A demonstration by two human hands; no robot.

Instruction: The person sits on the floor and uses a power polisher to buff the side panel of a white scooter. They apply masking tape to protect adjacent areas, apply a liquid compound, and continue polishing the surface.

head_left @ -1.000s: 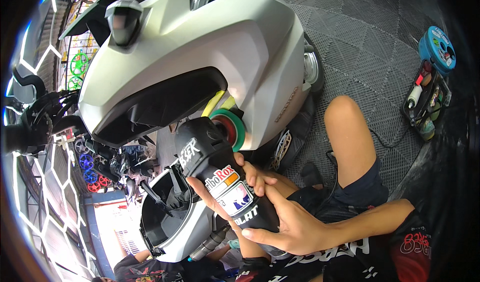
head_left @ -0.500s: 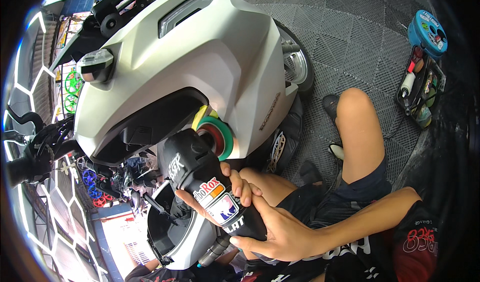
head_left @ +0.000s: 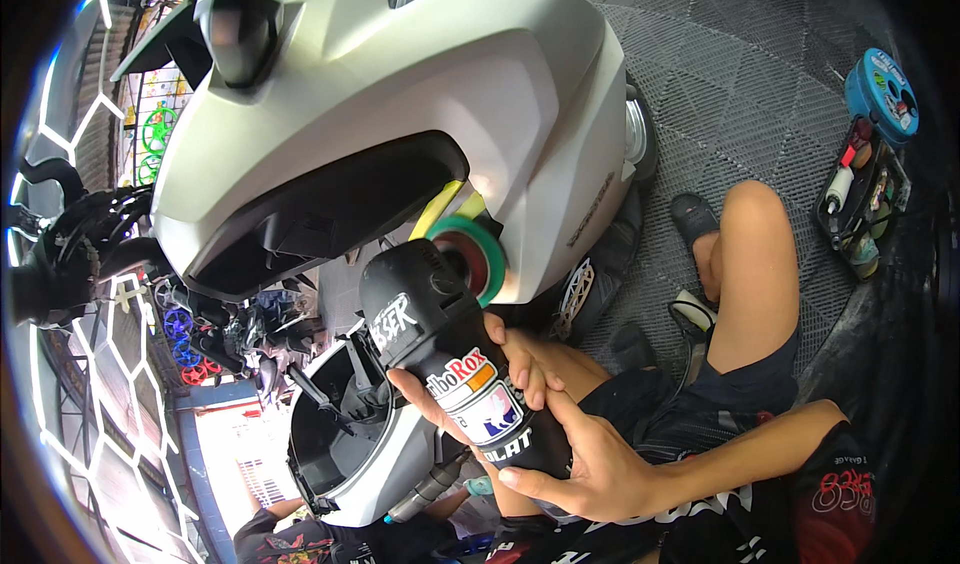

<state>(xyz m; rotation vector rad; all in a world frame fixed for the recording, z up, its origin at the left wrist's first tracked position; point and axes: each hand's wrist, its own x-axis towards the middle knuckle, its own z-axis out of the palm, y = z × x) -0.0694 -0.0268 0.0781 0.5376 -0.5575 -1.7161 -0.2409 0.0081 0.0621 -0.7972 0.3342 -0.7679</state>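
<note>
My left hand is wrapped round a black power polisher, thumb and fingers on opposite sides of its sticker-covered body. My right hand grips the tool's rear end, below the left. The green-rimmed, dark red pad rests at the lower edge of a pearl-white scooter body panel, beside strips of yellow tape along a dark recessed section. Whether the pad is touching the paint or the tape, I cannot tell exactly.
A tool caddy and blue round container lie right on the grey mat floor. My bent leg is nearby. A second white scooter, a person in dark clothing and colored wheels appear left.
The view shifts slightly, moving scooter, tool and hands within the picture. Both hands keep their grip, and the pad stays at about the same spot on the panel.
</note>
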